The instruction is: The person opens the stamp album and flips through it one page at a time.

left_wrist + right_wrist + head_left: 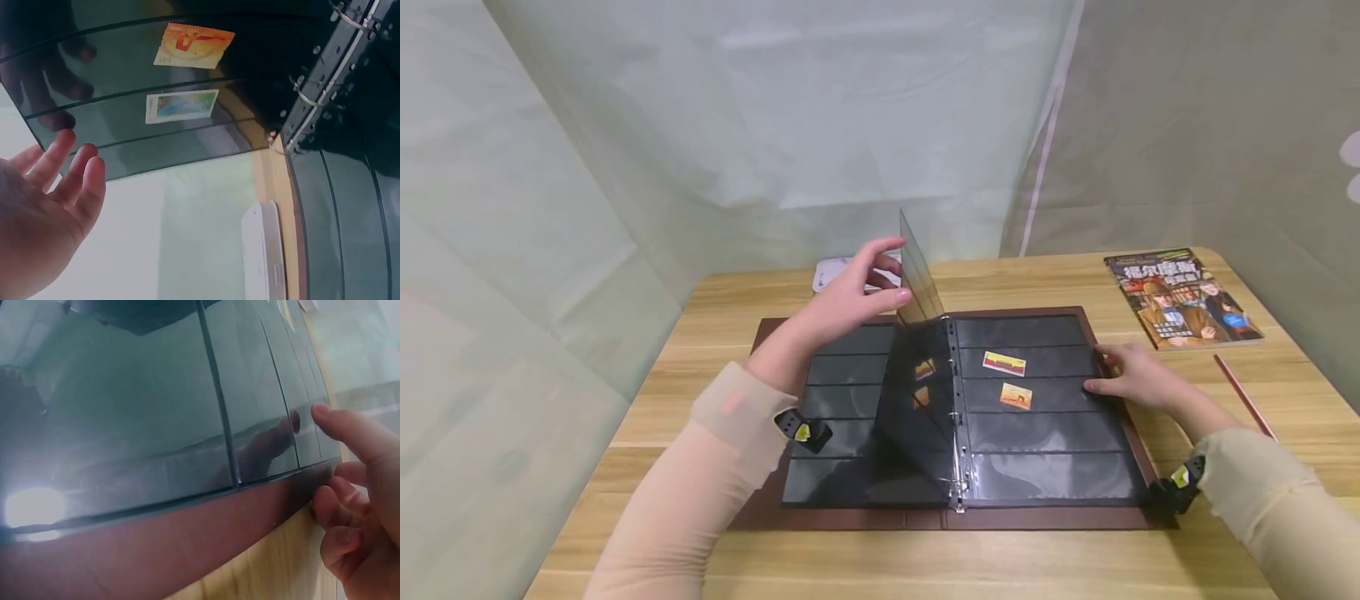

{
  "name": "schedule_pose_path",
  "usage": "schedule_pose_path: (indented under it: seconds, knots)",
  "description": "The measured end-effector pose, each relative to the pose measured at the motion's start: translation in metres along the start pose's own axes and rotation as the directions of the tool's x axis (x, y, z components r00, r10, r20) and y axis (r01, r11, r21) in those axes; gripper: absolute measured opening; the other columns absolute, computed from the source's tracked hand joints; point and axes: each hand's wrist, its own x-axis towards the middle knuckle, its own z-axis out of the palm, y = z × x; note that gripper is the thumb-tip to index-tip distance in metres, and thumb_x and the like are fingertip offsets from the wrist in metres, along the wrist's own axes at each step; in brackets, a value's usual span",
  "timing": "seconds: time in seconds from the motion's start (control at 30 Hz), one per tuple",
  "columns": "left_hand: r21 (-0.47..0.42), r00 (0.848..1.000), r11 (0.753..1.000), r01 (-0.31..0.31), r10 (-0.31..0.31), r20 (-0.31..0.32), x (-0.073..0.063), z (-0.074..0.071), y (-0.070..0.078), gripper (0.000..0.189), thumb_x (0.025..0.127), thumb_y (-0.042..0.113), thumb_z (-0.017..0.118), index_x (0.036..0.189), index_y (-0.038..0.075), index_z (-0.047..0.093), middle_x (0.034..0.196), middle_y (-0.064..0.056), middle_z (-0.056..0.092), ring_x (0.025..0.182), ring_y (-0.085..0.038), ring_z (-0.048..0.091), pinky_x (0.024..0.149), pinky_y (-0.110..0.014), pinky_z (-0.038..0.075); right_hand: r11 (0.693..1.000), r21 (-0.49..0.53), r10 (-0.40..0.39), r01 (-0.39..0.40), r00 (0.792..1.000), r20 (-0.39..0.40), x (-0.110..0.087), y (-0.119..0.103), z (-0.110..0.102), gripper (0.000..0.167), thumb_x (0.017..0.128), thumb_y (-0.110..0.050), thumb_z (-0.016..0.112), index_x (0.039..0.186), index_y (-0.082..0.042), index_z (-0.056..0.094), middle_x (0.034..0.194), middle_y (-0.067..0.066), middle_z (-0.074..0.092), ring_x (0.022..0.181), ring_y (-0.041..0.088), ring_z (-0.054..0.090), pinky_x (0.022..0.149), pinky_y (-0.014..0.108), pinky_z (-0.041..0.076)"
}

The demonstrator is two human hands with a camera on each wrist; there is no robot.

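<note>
A stamp album (pixel 1052 442) with black pocket pages and a reddish-brown cover lies spread on the table. One page (pixel 919 275) stands up from the ring binding. On its left side is my left hand (pixel 861 287), fingers loosely bent, a fingertip touching the page near its outer edge. The left wrist view shows an orange stamp (pixel 195 45) and a blue-green stamp (pixel 182 105) on that page. A red-and-yellow stamp (pixel 1004 363) and an orange stamp (pixel 1016 396) sit in the right-hand page. My right hand (pixel 1131 379) is at the album's right edge, thumb over the page, other fingers loosely curled beside the cover.
At the back right lies a comic-style book (pixel 1183 300), with a thin reddish stick (pixel 1245 397) in front of it. A white box (pixel 831 271) stands behind the album, partly hidden by the left hand. Pale cloth (pixel 850 125) hangs behind the wooden table (pixel 692 367).
</note>
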Motion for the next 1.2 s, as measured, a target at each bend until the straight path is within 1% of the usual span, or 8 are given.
schedule_pose_path:
  seconds: [0.1,0.23,0.3,0.5,0.7,0.83,1.03,1.2]
  knots:
    - [-0.011,1.000,1.000,-0.001,0.001,-0.007,-0.005,-0.006,-0.005,0.067,0.089,0.021,0.060,0.145,0.015,0.025,0.124,-0.010,0.043,0.108,-0.024,0.047,0.090,-0.040,0.043,1.000,-0.002,0.015,-0.015,1.000,0.005,0.000,0.001,0.000,0.078,0.083,-0.035,0.070,0.129,0.019,0.038,0.112,0.038,0.048,0.102,0.048,0.047,0.083,0.057,0.039]
    - [-0.092,0.999,0.995,0.030,-0.031,-0.016,-0.011,-0.012,-0.012,0.066,0.089,0.016,0.060,0.145,0.014,0.025,0.124,-0.013,0.043,0.107,-0.025,0.048,0.084,-0.039,0.048,1.000,-0.003,0.019,-0.019,1.000,0.014,0.000,0.001,0.000,0.077,0.084,-0.035,0.069,0.130,0.019,0.039,0.114,0.039,0.046,0.104,0.050,0.046,0.084,0.058,0.039]
    - [-0.123,0.998,0.991,0.050,-0.053,-0.021,-0.014,-0.015,-0.014,0.067,0.089,0.014,0.060,0.145,0.014,0.026,0.123,-0.013,0.043,0.103,-0.026,0.049,0.080,-0.038,0.049,1.000,-0.003,0.020,-0.020,1.000,0.015,0.000,0.001,-0.001,0.077,0.084,-0.035,0.069,0.130,0.018,0.039,0.114,0.040,0.046,0.105,0.051,0.045,0.084,0.058,0.039]
    - [-0.081,0.995,0.993,0.083,-0.087,-0.050,-0.022,-0.023,-0.021,0.067,0.088,0.013,0.063,0.145,0.013,0.029,0.120,-0.014,0.048,0.094,-0.027,0.053,0.075,-0.034,0.047,1.000,-0.006,0.024,-0.023,1.000,0.010,0.000,0.001,0.001,0.075,0.083,-0.036,0.069,0.130,0.016,0.042,0.113,0.038,0.046,0.103,0.048,0.045,0.082,0.058,0.039]
    - [-0.059,0.996,0.995,0.074,-0.077,-0.054,-0.032,-0.029,-0.031,0.066,0.087,0.008,0.063,0.145,0.009,0.031,0.117,-0.016,0.054,0.097,-0.024,0.054,0.082,-0.032,0.044,1.000,0.006,0.016,-0.016,1.000,0.010,-0.001,0.003,0.005,0.073,0.083,-0.035,0.069,0.129,0.015,0.043,0.114,0.039,0.045,0.104,0.049,0.045,0.083,0.058,0.039]
    - [-0.044,0.995,0.996,0.073,-0.076,-0.058,-0.038,-0.032,-0.038,0.066,0.087,0.007,0.063,0.145,0.009,0.032,0.116,-0.016,0.056,0.098,-0.021,0.055,0.083,-0.031,0.043,1.000,0.006,0.015,-0.016,1.000,0.013,-0.003,0.005,0.007,0.074,0.082,-0.036,0.071,0.129,0.015,0.043,0.111,0.038,0.045,0.101,0.048,0.045,0.080,0.057,0.040]
    - [-0.047,0.991,0.993,0.104,-0.108,-0.076,-0.045,-0.035,-0.047,0.068,0.087,0.007,0.065,0.145,0.009,0.031,0.113,-0.015,0.059,0.097,-0.022,0.055,0.086,-0.032,0.041,1.000,0.011,0.026,-0.026,1.000,0.003,-0.003,0.005,0.007,0.074,0.082,-0.034,0.071,0.129,0.015,0.042,0.111,0.036,0.044,0.100,0.045,0.044,0.079,0.055,0.040]
    - [-0.055,0.986,0.990,0.127,-0.132,-0.101,-0.050,-0.039,-0.059,0.067,0.087,0.004,0.064,0.145,0.008,0.031,0.113,-0.017,0.058,0.099,-0.021,0.056,0.088,-0.029,0.043,0.999,0.018,0.027,-0.027,1.000,-0.001,-0.002,0.003,0.006,0.074,0.082,-0.035,0.071,0.130,0.014,0.041,0.111,0.036,0.044,0.101,0.045,0.044,0.080,0.056,0.039]
